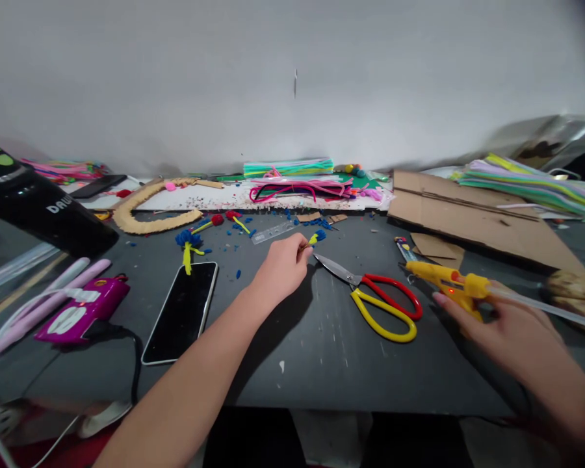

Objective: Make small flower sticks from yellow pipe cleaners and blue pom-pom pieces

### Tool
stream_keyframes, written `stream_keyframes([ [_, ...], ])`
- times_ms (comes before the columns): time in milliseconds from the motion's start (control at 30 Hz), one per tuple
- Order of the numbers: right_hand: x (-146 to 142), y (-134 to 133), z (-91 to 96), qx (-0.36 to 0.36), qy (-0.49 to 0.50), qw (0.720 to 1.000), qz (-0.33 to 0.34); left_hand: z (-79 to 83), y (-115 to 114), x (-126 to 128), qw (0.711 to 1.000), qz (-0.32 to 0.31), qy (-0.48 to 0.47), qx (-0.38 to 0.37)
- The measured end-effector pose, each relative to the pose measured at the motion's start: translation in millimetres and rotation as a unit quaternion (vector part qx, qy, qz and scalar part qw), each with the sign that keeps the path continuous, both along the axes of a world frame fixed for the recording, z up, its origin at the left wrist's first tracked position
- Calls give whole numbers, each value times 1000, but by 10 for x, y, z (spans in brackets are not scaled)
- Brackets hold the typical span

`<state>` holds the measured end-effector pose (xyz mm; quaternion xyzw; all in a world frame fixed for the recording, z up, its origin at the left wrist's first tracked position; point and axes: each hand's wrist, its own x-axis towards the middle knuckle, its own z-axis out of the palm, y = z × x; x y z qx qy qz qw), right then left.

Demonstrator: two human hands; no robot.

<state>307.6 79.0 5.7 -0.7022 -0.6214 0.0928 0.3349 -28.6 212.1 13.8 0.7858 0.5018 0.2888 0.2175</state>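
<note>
My left hand [281, 268] reaches across the dark table [316, 351] and pinches a small yellow pipe-cleaner stem topped with a blue tuft [316, 238]. My right hand [497, 325] grips a yellow hot glue gun [451, 281] with a clear glue stick out its back and a small red light lit; its nozzle points left. Red-and-yellow-handled scissors [377, 300] lie shut on the table between the two hands, blades pointing at my left hand.
A black phone [181, 312] lies face up at left, beside a magenta device [82, 312] with a cable. More pipe-cleaner flowers [191, 244], blue scraps, a clear ruler [273, 233], a cardboard arc [149, 208], cardboard sheets [472, 214] and pipe-cleaner bundles [288, 168] lie further back.
</note>
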Motion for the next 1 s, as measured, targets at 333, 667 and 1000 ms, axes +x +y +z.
stream_keyframes([
  [333,-807,948,355,-100,180,965,164,-1,65,-65,997,18,68,32],
  [667,-1112,990,-9,-85,145,971,172,-25,102,-101,990,12,112,90],
  [1000,-1178,986,-20,-87,114,973,180,-17,101,-93,986,11,140,92],
])
